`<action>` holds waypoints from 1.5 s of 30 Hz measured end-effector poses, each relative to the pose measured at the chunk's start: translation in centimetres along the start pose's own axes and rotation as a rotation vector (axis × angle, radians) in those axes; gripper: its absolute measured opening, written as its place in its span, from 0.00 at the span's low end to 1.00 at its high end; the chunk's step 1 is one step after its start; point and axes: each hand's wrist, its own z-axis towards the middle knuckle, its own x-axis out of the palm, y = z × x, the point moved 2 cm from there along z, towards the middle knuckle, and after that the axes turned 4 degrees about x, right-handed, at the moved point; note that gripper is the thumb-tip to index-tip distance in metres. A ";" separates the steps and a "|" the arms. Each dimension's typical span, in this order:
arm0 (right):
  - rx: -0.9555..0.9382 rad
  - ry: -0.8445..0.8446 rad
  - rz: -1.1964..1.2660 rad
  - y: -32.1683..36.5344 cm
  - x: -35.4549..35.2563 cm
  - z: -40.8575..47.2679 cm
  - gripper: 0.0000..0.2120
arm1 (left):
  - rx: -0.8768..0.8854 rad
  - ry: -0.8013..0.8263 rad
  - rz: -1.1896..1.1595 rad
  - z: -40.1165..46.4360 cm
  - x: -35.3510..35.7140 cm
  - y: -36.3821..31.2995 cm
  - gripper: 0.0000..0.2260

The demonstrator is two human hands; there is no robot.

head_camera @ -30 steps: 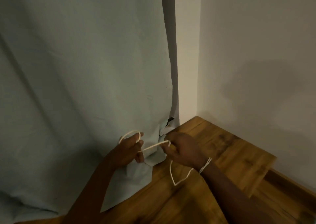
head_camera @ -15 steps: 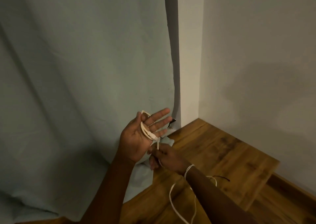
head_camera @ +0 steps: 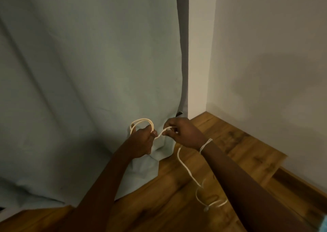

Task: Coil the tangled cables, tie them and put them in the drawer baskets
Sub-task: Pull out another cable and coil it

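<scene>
since half a second earlier the left hand point(head_camera: 141, 139) had closed from an open palm into a grip on the cable point(head_camera: 184, 162) loops, and the right hand point(head_camera: 182, 133) had risen to pinch the strand beside it. the tail hung over the floor point(head_camera: 230, 143); each new loop likely needed matching size and light tension.

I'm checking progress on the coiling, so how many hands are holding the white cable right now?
2. The left hand grips the coiled loops; the right hand pinches the white cable beside it.
</scene>
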 end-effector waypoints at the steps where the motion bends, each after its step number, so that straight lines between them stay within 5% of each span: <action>1: -0.029 -0.017 0.005 -0.1 -0.5 0.2 0.08 | -0.083 0.052 -0.161 -0.1 0.0 -0.6 0.12; 6: -0.150 -0.018 -0.215 -2.6 -1.1 0.7 0.05 | -0.061 0.240 -0.812 -0.7 -1.2 -1.7 0.14; 9: -0.071 0.028 -0.280 -4.1 -1.4 0.3 0.06 | -0.066 0.247 -1.108 -1.1 -1.3 -1.9 0.15; 17: 0.491 0.810 -0.202 -4.3 -2.1 -0.9 0.11 | -0.147 0.258 -1.589 -2.0 1.1 -2.5 0.16; 22: 0.411 0.635 -0.465 -4.1 -4.0 0.9 0.24 | -0.097 0.462 -1.890 -2.9 1.5 -4.6 0.17; 26: 0.313 0.479 -0.312 -2.2 -4.1 0.7 0.15 | 0.071 0.482 -2.068 -3.9 0.4 -7.7 0.21; 31: 0.163 0.356 -0.209 0.4 -0.6 0.0 0.26 | 0.240 -0.020 -1.953 -1.0 -2.8 -8.4 0.17; 33: 0.115 0.312 -0.120 1.5 0.5 -0.6 0.23 | 0.276 -0.179 -1.835 0.0 -4.5 -8.4 0.18; 37: -0.004 0.155 -0.032 1.7 0.4 -1.6 0.12 | 0.202 -0.537 -0.836 1.0 -5.3 -6.9 0.14; 41: -0.100 0.101 -0.074 2.6 -1.2 -1.3 0.07 | 0.205 -0.372 -0.034 1.9 -2.7 -3.7 0.17; 43: -0.143 0.043 -0.101 3.0 -2.8 -0.5 0.09 | 0.116 -0.211 -0.021 1.5 -2.0 -3.3 0.12; 45: -0.139 0.016 -0.086 3.1 -4.4 0.2 0.10 | 0.034 -0.095 -0.304 0.9 -1.9 -3.7 0.14</action>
